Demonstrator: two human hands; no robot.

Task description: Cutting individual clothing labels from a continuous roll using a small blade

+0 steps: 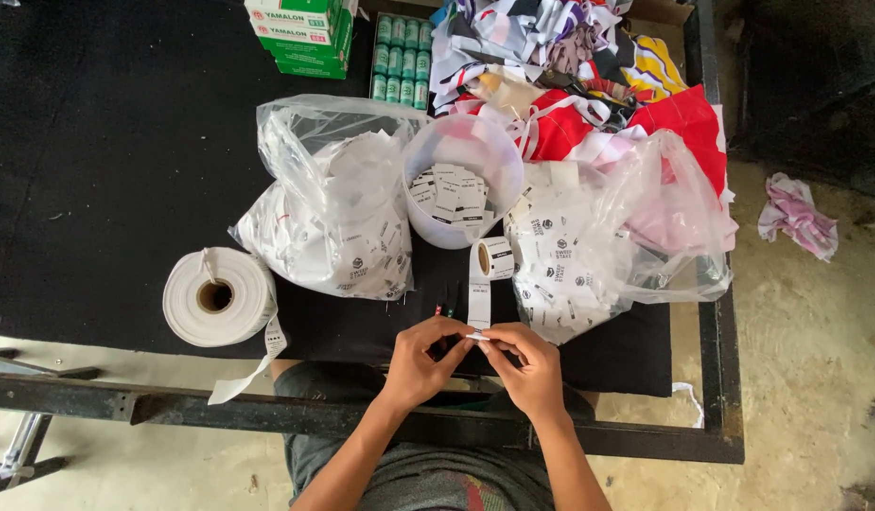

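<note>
Both hands meet at the near edge of the bench (125, 142), just in front of the person's body. The left hand (420, 361) and right hand (527, 369) are each closed to a fingertip pinch on the free end of a label strip (479, 301), which runs straight back from the fingers to a small label roll (495, 257) lying on the black cloth; the strip seems pulled taut, likely so one label can be folded or parted cleanly. Just behind the roll stands a tub (461, 175) holding loose labels, within easy reach. Clear bags of labels flank it, a left bag (329, 203) and a right bag (589, 251). A big white roll (218, 296) sits well to the left, apart from the hands.
</note>
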